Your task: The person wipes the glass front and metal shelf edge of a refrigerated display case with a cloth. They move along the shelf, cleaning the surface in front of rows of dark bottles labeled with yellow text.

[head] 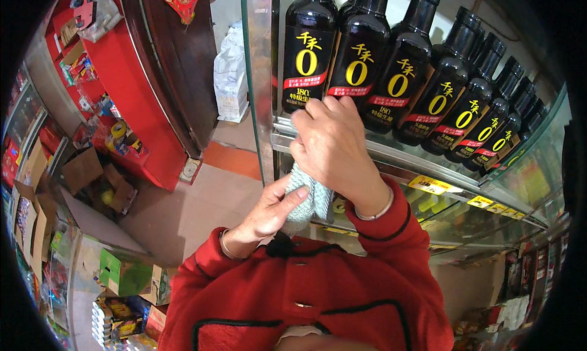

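A pale green, ribbed cloth (302, 204) is bunched up in front of my chest. My left hand (270, 209) holds its lower part, with the thumb laid across the front. Higher up, my right hand (332, 144) is curled into a fist around the upper end. Whether anything sits inside the cloth cannot be seen. Just beyond the right hand, dark glass bottles (309, 53) with black, yellow and red labels stand in a row on a glass shelf (380, 151) with a metal front rail. The right hand covers part of the nearest labels.
Yellow price tags (429, 184) line the rail, with more goods behind glass below. An upright glass panel edge (254, 76) bounds the shelf's left end. Leftward are a white sack (230, 76), a red counter (124, 89), open cardboard boxes (82, 170) and a green carton (124, 273).
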The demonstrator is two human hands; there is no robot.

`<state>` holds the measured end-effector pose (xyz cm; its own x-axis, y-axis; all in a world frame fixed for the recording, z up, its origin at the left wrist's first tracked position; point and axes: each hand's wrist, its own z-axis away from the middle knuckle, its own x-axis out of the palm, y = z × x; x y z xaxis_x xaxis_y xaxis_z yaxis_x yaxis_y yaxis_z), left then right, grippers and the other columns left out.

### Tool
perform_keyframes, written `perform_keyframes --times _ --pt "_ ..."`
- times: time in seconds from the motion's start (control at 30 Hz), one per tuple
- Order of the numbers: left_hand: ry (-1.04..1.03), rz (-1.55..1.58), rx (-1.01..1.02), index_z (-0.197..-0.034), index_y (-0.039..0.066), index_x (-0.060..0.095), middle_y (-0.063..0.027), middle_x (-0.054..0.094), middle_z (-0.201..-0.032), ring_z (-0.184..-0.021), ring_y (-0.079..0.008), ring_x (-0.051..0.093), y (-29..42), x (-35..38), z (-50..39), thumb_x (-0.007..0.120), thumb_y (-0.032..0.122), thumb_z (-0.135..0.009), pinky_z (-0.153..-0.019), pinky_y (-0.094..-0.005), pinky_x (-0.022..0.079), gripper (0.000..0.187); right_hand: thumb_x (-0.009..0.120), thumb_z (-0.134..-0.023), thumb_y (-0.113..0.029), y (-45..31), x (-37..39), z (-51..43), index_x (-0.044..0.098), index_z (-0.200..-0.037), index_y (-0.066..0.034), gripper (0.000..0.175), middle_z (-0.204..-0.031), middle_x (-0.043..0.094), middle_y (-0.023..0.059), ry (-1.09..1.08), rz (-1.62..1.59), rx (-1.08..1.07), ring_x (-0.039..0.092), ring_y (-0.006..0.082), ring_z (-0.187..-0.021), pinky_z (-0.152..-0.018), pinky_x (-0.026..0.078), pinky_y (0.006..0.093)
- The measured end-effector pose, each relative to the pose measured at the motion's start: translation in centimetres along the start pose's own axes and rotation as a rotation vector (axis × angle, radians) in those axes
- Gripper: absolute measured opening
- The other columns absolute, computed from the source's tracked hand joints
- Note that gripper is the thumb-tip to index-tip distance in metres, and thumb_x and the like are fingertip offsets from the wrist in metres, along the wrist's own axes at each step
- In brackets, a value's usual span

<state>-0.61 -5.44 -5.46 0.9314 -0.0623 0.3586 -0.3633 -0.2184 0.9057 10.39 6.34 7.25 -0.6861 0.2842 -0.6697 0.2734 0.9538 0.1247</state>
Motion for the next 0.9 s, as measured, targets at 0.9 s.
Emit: perform_keyframes --times 0.9 --pt "0.26 -0.746 0.309 -0.12 0.001 0.065 -0.0073 0.064 -0.096 -0.09 -0.0164 0.061 0.4 -1.0 1.1 0.064 0.003 -0.094 -0.085 -0.0307 0.05 0.026 0.072 -0.07 -0.007 -0.7 0.8 3.4 0.069 -0.108 -0.0007 0.039 -0.106 0.065 0.0094 0.099 0.049 0.053 0.058 0.0273 -0.097 -0.083 0.044 0.0413"
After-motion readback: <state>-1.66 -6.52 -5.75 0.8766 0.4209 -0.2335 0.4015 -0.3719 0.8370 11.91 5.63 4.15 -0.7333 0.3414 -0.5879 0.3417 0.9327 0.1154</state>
